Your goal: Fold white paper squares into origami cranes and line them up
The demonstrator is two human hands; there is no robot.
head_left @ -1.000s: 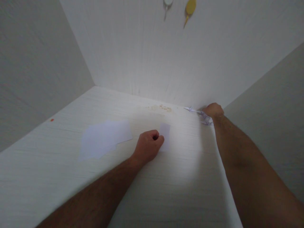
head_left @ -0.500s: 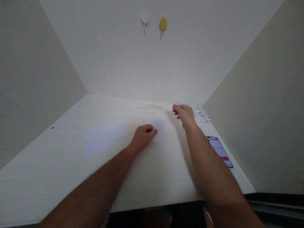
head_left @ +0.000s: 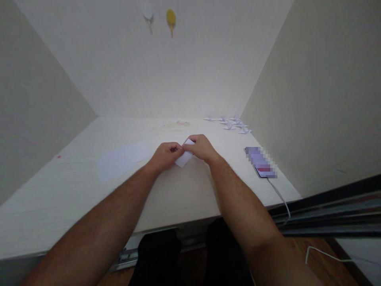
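A small piece of white paper [head_left: 183, 159] is held between my two hands over the middle of the table. My left hand [head_left: 167, 155] pinches its left side, thumb and fingertips closed. From the right, my right hand [head_left: 201, 147] grips the upper part of the paper, its thumb lying across the front. The thumbs nearly meet at the paper's upper left edge. Parts of the paper are hidden behind the fingers, so its folds do not show clearly.
White paper sheets [head_left: 119, 161] lie on the table [head_left: 178, 198] left of my hands. Several folded paper cranes [head_left: 229, 126] stand at the back right. A phone [head_left: 260, 162] with a white cable [head_left: 279, 194] lies by the right edge. Two hooks, white [head_left: 148, 14] and yellow [head_left: 170, 18], hang on the wall.
My right hand has come down from near the cranes and now grips the paper. The paper has been raised and turned between both hands. The camera view has shifted.
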